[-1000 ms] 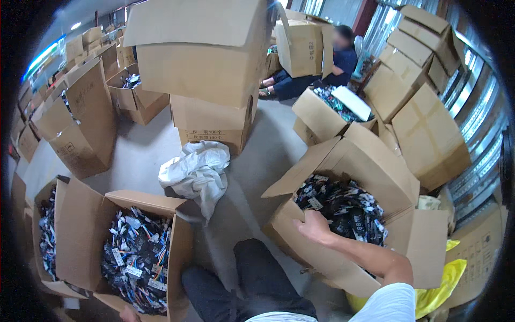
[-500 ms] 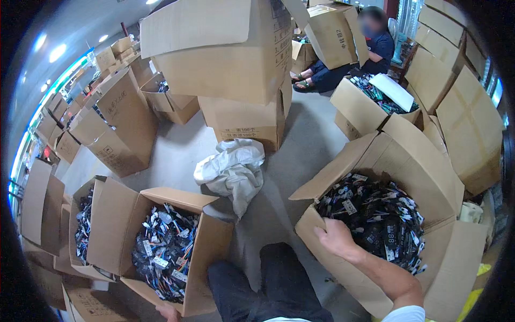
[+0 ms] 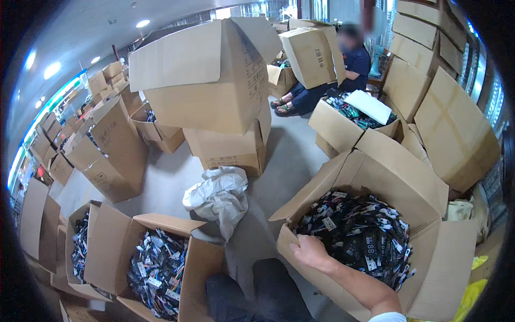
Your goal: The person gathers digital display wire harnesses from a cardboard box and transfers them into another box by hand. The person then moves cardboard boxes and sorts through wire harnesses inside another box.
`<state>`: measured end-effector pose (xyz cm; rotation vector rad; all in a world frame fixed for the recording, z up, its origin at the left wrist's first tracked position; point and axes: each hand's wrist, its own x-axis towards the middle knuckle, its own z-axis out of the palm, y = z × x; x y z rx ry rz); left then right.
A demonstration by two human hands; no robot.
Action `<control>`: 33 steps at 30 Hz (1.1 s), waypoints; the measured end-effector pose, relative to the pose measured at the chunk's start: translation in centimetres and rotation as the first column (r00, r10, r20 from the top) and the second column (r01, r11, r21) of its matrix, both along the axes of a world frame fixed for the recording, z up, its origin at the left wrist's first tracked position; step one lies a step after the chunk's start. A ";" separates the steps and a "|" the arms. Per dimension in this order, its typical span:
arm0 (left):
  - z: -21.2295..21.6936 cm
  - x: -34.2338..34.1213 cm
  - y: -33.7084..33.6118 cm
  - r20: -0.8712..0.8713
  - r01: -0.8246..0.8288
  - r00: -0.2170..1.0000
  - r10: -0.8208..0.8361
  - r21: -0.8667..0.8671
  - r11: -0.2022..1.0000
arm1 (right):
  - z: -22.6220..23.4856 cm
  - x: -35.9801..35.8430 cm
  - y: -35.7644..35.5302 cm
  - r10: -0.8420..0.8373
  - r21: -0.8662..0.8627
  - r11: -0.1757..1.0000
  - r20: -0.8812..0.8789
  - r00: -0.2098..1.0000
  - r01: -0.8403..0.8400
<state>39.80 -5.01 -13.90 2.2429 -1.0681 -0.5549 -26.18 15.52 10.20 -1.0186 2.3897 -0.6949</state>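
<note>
My right hand (image 3: 311, 251) grips the near left wall of an open cardboard box (image 3: 429, 252) on the right, its fingers folded over the edge. Inside that box lies a heap of small black electronic modules (image 3: 354, 231) with wires and white connectors. Left of my legs stands another open cardboard box (image 3: 203, 268), filled with similar wired modules (image 3: 157, 273) that show white, blue and orange leads. My left hand is out of view.
A crumpled white sack (image 3: 219, 196) lies on the floor ahead, before stacked cartons (image 3: 188, 102). Another person (image 3: 354, 64) sits at the back beside a box of parts (image 3: 335, 121). More cartons (image 3: 456, 129) stand along the right; a narrow box (image 3: 80, 244) stands at the left.
The view has tilted up, so the boxes and my legs sit lower in the picture. My left hand, at the left box's near edge before, has dropped out of view. My right hand keeps its grip.
</note>
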 end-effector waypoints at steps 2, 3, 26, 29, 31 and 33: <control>0.7 -2.0 -0.2 0.098 0.104 0.990 -0.102 -0.019 0.994 | 0.1 -0.1 0.2 0.004 0.002 1.000 0.002 1.000 -0.004; 1.2 -2.9 -0.1 0.150 0.153 0.978 -0.147 -0.025 0.988 | 0.3 -0.2 0.2 0.010 0.011 1.000 0.009 1.000 -0.010; 5.8 -8.1 -1.4 0.507 0.855 0.288 -0.812 0.247 0.457 | -1.0 1.6 -1.0 0.106 -0.133 0.986 0.021 0.994 -0.103; 4.5 -7.4 -1.7 0.477 0.872 0.382 -0.792 0.097 0.479 | -1.7 1.9 -1.2 0.121 -0.174 0.979 0.065 0.991 -0.108; 3.9 -7.2 -2.0 0.461 0.870 0.388 -0.798 0.104 0.482 | -1.7 2.2 -1.4 0.144 -0.117 0.983 0.034 0.989 -0.139; 4.7 -7.4 -2.4 0.474 0.872 0.391 -0.789 0.084 0.483 | -2.2 2.6 -1.4 0.031 -0.168 0.986 0.083 0.996 -0.016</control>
